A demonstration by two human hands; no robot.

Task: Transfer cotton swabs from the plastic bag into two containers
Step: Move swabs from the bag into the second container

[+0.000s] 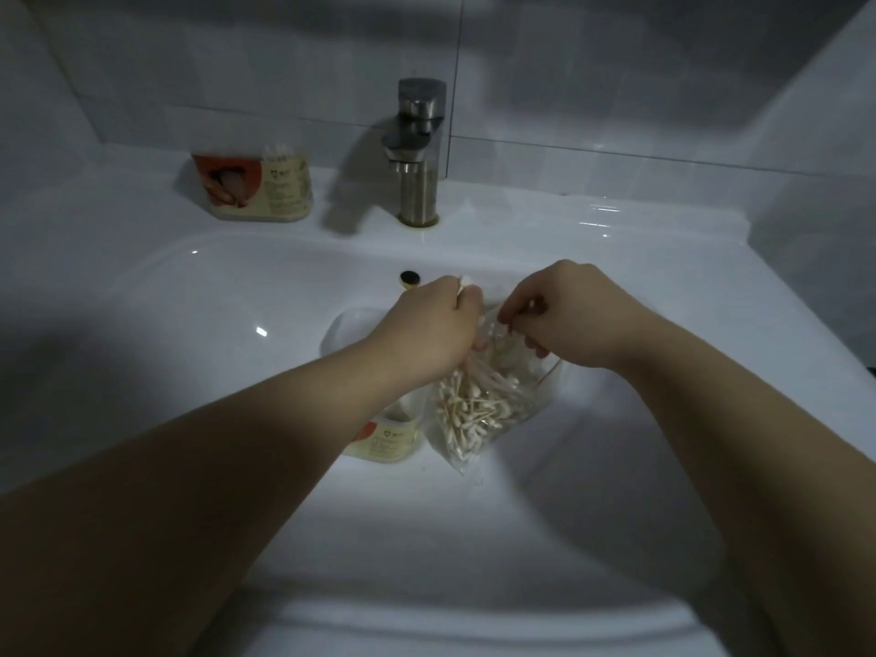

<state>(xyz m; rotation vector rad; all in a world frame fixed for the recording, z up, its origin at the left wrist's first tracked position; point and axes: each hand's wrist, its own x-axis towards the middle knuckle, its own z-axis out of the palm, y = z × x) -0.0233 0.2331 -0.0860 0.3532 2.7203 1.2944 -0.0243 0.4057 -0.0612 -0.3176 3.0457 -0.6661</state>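
L hand [436,320] clenched on a small bunch of swabs [467,282], tips poking above fist. R hand [564,315] pinches bag [479,410] mouth, prob. to hold it open. Bag lies in sink [189,301], most swabs inside. Near container [386,436] just beside bag, handy for filling; 2nd container [256,189] on back ledge.

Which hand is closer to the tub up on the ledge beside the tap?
Left. The left hand is in front and right of the tub; the right hand is farther right, pinching the bag.
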